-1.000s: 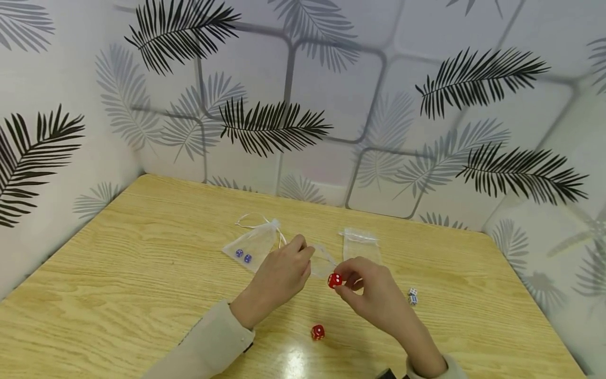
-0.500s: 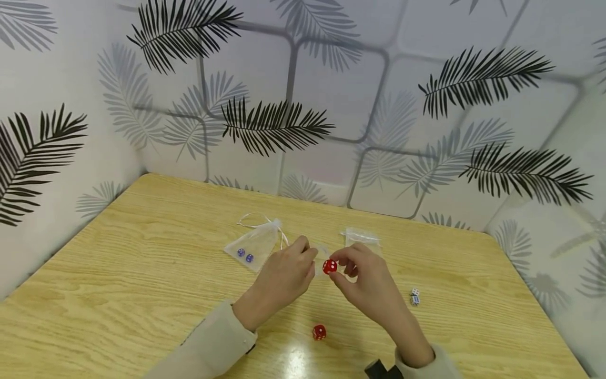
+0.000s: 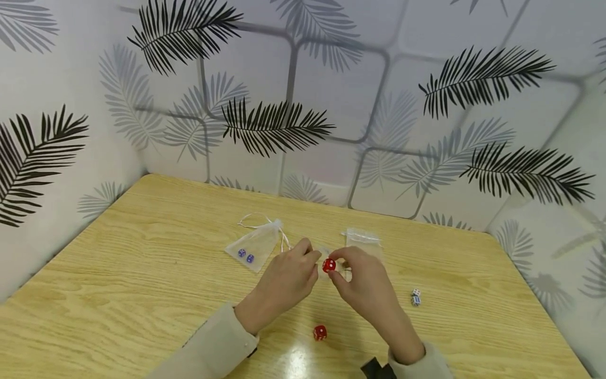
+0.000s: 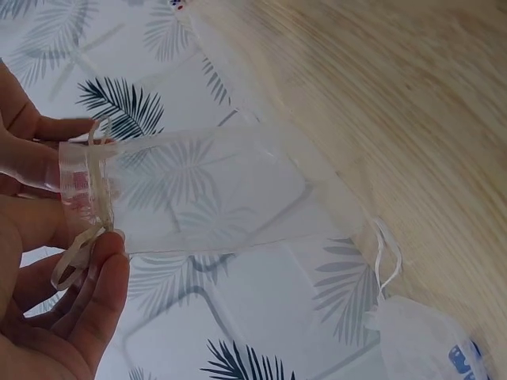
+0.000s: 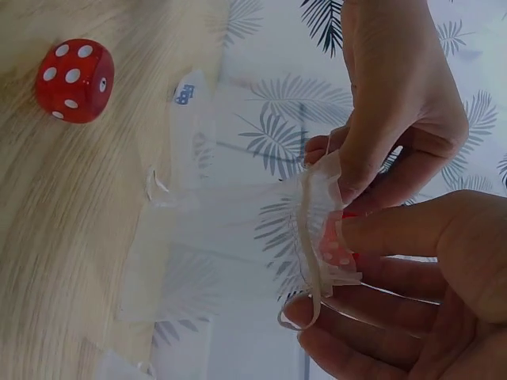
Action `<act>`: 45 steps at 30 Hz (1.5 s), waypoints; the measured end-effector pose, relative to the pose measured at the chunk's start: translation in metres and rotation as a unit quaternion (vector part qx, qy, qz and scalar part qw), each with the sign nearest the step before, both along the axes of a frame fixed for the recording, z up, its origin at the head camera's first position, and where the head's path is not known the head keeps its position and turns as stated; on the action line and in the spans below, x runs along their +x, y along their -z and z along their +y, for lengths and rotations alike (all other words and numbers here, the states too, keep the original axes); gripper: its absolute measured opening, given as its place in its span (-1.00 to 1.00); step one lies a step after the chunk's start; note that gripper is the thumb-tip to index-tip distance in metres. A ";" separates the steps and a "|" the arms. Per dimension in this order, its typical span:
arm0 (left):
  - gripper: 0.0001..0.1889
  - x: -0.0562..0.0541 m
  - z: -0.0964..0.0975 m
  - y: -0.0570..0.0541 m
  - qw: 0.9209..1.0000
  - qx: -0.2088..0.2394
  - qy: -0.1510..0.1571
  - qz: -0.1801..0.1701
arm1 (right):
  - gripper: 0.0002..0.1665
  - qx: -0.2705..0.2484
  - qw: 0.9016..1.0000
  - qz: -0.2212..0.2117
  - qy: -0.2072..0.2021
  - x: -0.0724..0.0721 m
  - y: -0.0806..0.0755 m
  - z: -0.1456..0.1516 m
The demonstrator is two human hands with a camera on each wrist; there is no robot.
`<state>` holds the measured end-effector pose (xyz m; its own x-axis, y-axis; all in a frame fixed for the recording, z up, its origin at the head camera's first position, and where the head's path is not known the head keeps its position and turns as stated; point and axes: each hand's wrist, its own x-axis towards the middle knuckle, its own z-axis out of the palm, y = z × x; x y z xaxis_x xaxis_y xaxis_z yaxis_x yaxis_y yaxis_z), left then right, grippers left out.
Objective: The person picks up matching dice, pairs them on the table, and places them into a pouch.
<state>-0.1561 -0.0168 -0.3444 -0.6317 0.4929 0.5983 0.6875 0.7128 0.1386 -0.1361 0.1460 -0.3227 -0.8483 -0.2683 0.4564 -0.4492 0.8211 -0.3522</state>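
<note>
My left hand [image 3: 289,273] grips the mouth of a sheer white drawstring pouch [image 4: 214,194], whose body stretches out flat away from the fingers. Between thumb and fingers my right hand [image 3: 369,281] pinches a red die [image 3: 329,265] with white dots. At the pouch's mouth, the right wrist view shows that die's red through the sheer fabric, the right fingers close to the drawstring loop. How deep the die sits is partly hidden. A second red die [image 3: 320,332] lies on the table nearer the body.
Left of the hands lies a tied sheer pouch [image 3: 258,242] with two blue-purple dice [image 3: 246,256]. Another flat pouch [image 3: 363,242] lies behind the right hand. Two small white dice [image 3: 415,297] rest to the right. A patterned wall [image 3: 331,173] borders the wooden table [image 3: 156,252].
The right hand has carried its red die leftward and slightly up to the pouch mouth beside the left hand. The left hand has barely moved. The other dice lie as before.
</note>
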 end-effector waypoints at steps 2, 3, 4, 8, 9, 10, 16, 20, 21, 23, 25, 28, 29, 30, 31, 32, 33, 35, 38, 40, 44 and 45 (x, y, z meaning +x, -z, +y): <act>-0.97 0.000 0.000 0.000 1.000 0.002 0.002 0.001 | -0.79 0.019 1.000 0.000 0.006 0.000 0.001 -0.001; -0.97 0.000 0.000 0.001 1.000 0.004 0.003 0.001 | -0.79 0.028 1.000 0.000 0.009 0.000 0.001 -0.002; -0.96 0.000 0.001 0.001 1.000 0.005 0.003 0.001 | -0.80 0.036 0.999 0.001 0.012 0.000 0.001 -0.002; -0.95 0.000 0.001 0.001 1.000 0.001 0.002 -0.003 | -0.80 0.052 0.999 0.006 0.016 -0.001 0.002 -0.002; -0.95 0.000 0.001 0.001 1.000 -0.001 0.002 -0.005 | -0.79 0.053 0.998 0.005 0.016 -0.001 0.002 -0.002; -0.95 0.000 0.001 0.001 1.000 -0.003 0.002 -0.006 | -0.79 0.055 0.998 0.002 0.015 -0.001 0.002 -0.001; -0.94 0.001 0.000 0.001 1.000 -0.004 0.002 -0.009 | -0.75 0.058 0.998 -0.014 0.011 -0.001 0.001 0.000; -0.94 0.002 0.000 0.001 1.000 -0.008 -0.001 -0.010 | -0.75 0.056 0.998 -0.009 0.011 -0.001 0.002 0.001; -0.94 0.002 0.000 0.001 1.000 -0.010 -0.002 -0.010 | -0.75 0.055 0.998 -0.008 0.011 -0.001 0.002 0.001; -0.95 0.002 -0.001 0.001 1.000 -0.015 -0.005 -0.009 | -0.75 0.055 0.998 -0.007 0.010 -0.001 0.002 0.001; -0.96 0.001 -0.001 0.001 1.000 -0.018 -0.008 -0.006 | -0.75 0.055 0.998 -0.007 0.009 -0.002 0.002 0.001; -0.96 0.001 -0.001 0.001 1.000 -0.018 -0.010 0.000 | -0.75 0.055 0.998 -0.001 0.005 -0.001 0.000 0.003; -0.96 0.000 -0.001 0.001 1.000 -0.019 -0.010 0.002 | -0.75 0.053 0.999 0.003 0.002 0.000 -0.001 0.003; -0.96 0.000 -0.002 0.001 1.000 -0.021 -0.010 0.004 | -0.74 0.051 0.999 0.005 0.000 0.001 -0.001 0.004; -0.95 -0.001 -0.001 0.001 1.000 -0.022 -0.011 0.007 | -0.74 0.050 0.999 0.008 -0.003 0.001 -0.002 0.005; -0.95 -0.001 -0.002 0.000 1.000 -0.023 -0.012 0.008 | -0.73 0.047 0.999 0.010 -0.005 0.002 -0.003 0.006; -0.95 -0.001 -0.002 0.000 1.000 -0.025 -0.013 0.010 | -0.73 0.045 0.999 0.010 -0.008 0.003 -0.004 0.007; -0.94 -0.001 -0.002 0.000 0.999 -0.028 -0.015 0.014 | -0.72 0.043 0.999 0.008 -0.012 0.006 -0.006 0.009; -0.95 -0.001 -0.002 0.000 0.999 -0.032 -0.018 0.021 | -0.71 0.036 0.999 0.003 -0.017 0.010 -0.010 0.010; -0.95 -0.002 -0.002 0.000 0.999 -0.035 -0.020 0.029 | -0.72 0.030 0.999 -0.001 -0.020 0.014 -0.011 0.011; -0.95 -0.001 -0.001 -0.001 0.998 -0.040 -0.024 0.038 | -0.74 0.012 0.999 -0.019 -0.039 0.023 -0.011 0.014; -0.95 -0.001 -0.001 -0.001 0.998 -0.041 -0.024 0.040 | -0.74 0.009 0.999 -0.024 -0.047 0.025 -0.011 0.014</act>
